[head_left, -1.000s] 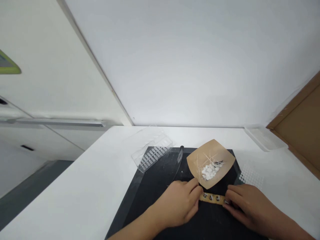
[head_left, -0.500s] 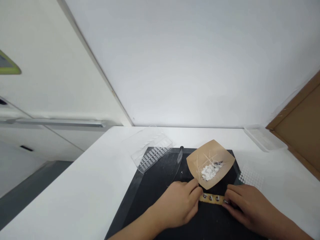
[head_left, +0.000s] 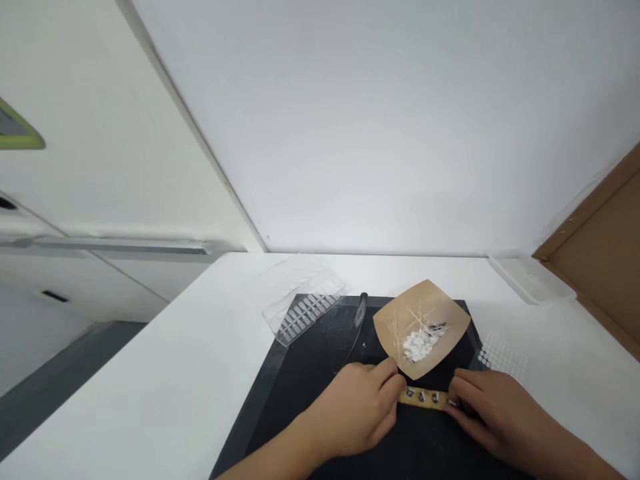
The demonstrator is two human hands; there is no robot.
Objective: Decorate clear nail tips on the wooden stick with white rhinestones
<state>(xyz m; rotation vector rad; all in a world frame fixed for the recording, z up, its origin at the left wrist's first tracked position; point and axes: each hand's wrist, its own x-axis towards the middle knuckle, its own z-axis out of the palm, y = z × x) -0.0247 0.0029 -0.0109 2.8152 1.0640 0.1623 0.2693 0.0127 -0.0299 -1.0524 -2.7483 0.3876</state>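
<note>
strip [head_left: 424, 398] lies at three o'clock from our left grip [head_left: 357, 408] and nine from our right grip [head_left: 503, 408], both pinched closed around its ends.

The tan strip [head_left: 424, 398] carries a row of small dark, shiny spots with white marks, and it shows against the black mat [head_left: 300, 413] with its greyer border on a white counter [head_left: 165, 347]. Plain light brown colours the paper tray [head_left: 387, 327], the pieces [head_left: 419, 345] in it are white, and the knife-like tool [head_left: 361, 310] has a black end. White dots form a grid on the clear sheet [head_left: 503, 357], and the frame [head_left: 23, 141] is lime green.
</note>
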